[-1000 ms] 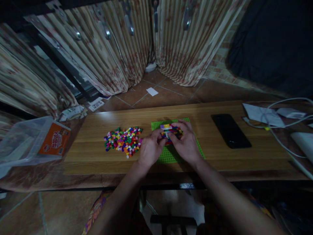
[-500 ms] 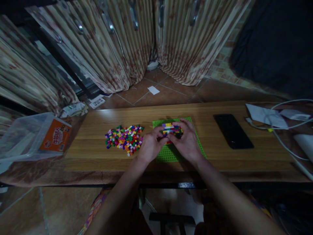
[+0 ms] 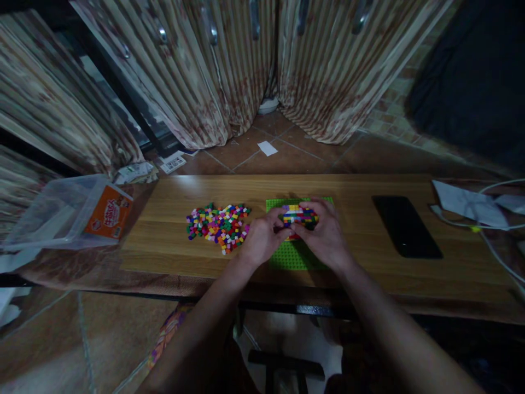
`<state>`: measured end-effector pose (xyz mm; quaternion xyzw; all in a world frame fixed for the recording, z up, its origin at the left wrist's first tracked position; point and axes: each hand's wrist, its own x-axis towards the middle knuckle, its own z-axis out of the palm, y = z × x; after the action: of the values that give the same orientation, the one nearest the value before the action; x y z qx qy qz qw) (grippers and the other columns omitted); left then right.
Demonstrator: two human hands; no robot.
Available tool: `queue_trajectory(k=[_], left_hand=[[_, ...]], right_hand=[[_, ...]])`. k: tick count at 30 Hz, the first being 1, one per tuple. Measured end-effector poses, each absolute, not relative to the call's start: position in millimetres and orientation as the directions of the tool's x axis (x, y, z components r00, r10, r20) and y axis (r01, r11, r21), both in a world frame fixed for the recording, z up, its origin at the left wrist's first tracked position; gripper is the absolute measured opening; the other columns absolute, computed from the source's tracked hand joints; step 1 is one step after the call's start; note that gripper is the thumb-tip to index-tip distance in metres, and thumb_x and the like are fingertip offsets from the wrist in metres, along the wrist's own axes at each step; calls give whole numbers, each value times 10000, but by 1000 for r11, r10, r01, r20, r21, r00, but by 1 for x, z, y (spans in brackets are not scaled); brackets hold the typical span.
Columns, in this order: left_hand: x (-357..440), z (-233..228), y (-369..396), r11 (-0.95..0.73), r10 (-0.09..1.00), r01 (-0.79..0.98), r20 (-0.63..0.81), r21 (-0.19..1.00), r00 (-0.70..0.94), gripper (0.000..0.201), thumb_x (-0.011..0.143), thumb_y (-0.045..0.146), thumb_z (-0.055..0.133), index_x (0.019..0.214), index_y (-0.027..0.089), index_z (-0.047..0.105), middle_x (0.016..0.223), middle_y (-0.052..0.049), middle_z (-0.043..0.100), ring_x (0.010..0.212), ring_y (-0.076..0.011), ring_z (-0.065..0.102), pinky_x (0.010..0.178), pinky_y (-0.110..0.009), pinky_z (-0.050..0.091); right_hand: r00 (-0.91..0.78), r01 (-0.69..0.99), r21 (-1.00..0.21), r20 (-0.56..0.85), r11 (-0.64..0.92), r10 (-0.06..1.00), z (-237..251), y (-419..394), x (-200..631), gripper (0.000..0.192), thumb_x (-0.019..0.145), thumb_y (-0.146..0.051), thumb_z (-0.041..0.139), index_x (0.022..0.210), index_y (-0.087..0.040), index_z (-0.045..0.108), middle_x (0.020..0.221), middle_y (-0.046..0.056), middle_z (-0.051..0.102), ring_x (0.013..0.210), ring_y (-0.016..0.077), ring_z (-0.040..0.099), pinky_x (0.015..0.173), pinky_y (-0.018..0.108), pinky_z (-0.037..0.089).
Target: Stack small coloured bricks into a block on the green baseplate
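A block of many-coloured toy bricks stands on a green studded baseplate. My left hand grips its left side, fingers curled and thumb at the front. On the right side, my right hand holds the same block, its thumb pressed to the front face. Red bricks show low down between the two thumbs. My palms and fingers hide the block's ends and part of the plate. Just left of my left hand lies a loose pile of small coloured bricks.
A black phone lies on the wooden board to the right. Beyond it are a white paper and white cables. A clear plastic box with an orange label sits at the left. Striped curtains hang behind.
The whole scene has shifted to the right in the picture as the head camera turned. Both hands stay on the brick block with nearly the same grip.
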<state>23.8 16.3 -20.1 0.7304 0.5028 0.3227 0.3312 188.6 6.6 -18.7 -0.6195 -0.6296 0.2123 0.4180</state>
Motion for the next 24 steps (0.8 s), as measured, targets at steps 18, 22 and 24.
queue_trajectory(k=[18,22,24], left_hand=[[-57,3,29,-262,961,774,82,577,264,122,777,119,575,779,171,686,756,-25,710,706,-155,645,665,-241,475],[-65,4,27,-263,961,859,47,439,271,172,780,112,552,781,189,705,783,-39,720,731,-174,649,705,-264,481],[-59,2,25,-311,944,861,25,402,330,187,787,117,542,790,198,710,794,-42,720,751,-184,653,716,-274,483]], right_hand=[[169,581,-798,314,163,934,-24,2,202,322,796,-441,647,1040,-231,663,1182,102,582,1120,278,560,972,501,440],[166,580,-800,301,154,939,-26,4,203,297,810,-427,627,1027,-228,669,1179,101,588,1109,278,568,932,491,471],[166,580,-802,290,144,943,-27,4,202,300,813,-429,620,1029,-227,672,1196,104,579,1112,278,567,912,484,483]])
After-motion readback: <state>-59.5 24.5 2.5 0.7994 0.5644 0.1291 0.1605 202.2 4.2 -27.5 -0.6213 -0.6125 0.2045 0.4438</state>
